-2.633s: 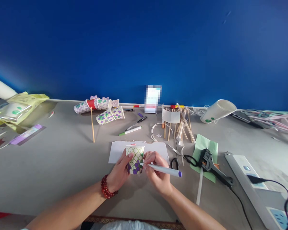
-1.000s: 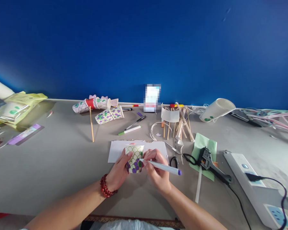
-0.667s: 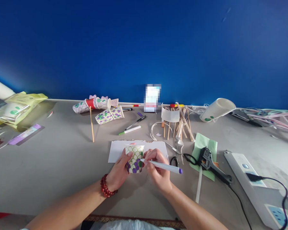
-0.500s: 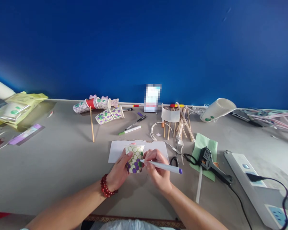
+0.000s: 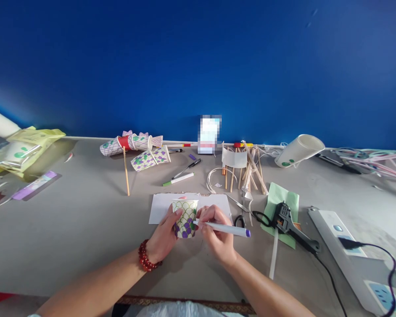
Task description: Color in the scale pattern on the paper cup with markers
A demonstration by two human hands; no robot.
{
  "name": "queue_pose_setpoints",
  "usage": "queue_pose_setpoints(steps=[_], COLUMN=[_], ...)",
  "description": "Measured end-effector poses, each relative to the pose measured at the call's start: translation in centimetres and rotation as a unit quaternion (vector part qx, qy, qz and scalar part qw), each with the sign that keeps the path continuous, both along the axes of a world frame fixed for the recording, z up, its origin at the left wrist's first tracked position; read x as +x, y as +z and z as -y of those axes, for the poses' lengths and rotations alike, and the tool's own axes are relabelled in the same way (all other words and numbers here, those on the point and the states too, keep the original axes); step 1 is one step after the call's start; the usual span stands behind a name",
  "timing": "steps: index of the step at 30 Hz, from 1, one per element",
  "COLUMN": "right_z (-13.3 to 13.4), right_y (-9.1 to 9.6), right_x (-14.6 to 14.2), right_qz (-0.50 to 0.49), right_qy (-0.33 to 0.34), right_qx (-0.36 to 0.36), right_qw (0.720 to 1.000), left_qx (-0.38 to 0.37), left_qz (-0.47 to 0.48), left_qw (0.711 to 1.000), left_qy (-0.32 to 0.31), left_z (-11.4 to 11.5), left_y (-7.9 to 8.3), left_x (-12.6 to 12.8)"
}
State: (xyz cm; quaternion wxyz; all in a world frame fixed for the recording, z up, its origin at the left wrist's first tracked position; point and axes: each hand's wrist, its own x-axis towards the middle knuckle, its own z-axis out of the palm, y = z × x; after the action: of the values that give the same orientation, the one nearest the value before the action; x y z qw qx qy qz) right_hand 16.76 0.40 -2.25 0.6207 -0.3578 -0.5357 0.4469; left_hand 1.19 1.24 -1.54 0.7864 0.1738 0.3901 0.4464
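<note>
A blue wall (image 5: 198,57) fills the whole upper part, and below it runs a grey bench (image 5: 86,229). Down the bench's right side lies a long white power strip (image 5: 326,229). Next in size comes the white card (image 5: 159,209), flat at the middle, then a row of joined paper cups (image 5: 125,142) with a red band, near the wall on the left. On the right, green paper (image 5: 290,200) lies under a black glue gun (image 5: 288,224).

The left hand (image 5: 165,235) is wrapped around a scale-patterned cup (image 5: 186,215), clasping it roughly upright before the card, rim uppermost. The right hand (image 5: 218,237) pinches a white marker (image 5: 231,229) with a purple end, its tip at the cup's right side. The two hands are close but separate (whether the right fingers brush the cup, I cannot tell). Smaller again are the red bead bracelet (image 5: 145,257) on the left wrist, the purple patches filling some lower scales, and a purple cap (image 5: 192,156) beyond the pens.
</note>
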Motion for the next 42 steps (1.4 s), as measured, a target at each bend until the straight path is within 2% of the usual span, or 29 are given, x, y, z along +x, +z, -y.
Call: queue_pose_setpoints(steps=[42], right_z=[0.22], right_y=[-0.41], right_x=[-0.03], right_qz=[0.007], right_qy=[0.014], right_qx=[0.023], right_qw=[1.000], left_qx=[0.000], left_qz=[0.009], left_qw=[1.000], left_qy=[0.010], left_z=[-0.24], left_y=[-0.33], left_x=[0.01])
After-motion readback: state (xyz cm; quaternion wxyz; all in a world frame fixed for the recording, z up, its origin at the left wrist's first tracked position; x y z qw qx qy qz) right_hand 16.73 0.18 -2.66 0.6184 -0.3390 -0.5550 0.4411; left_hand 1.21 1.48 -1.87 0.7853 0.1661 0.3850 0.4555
